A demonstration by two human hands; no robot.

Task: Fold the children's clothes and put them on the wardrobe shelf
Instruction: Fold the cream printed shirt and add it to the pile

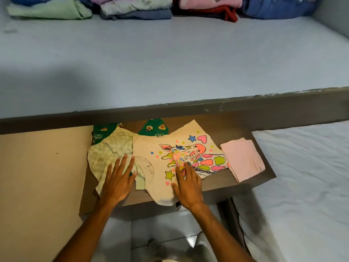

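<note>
A cream children's T-shirt (pixel 151 154) with a bright giraffe print lies spread on a small brown table (pixel 226 184). My right hand (pixel 187 188) rests flat on its lower part, fingers apart. My left hand (pixel 118 180) presses flat on a pale green checked garment (pixel 109 150) at the shirt's left side. A green printed garment (pixel 154 127) pokes out from under both at the back. A folded pink cloth (pixel 243 159) lies at the table's right end.
A wide pale blue shelf (pixel 170 59) runs above the table, with several folded clothes stacked along its back: pale green (pixel 49 10), grey-blue (pixel 136 8), pink over red (pixel 209 6), blue (pixel 277 8). A white mattress (pixel 306 176) is on the right, a beige panel (pixel 37 176) on the left.
</note>
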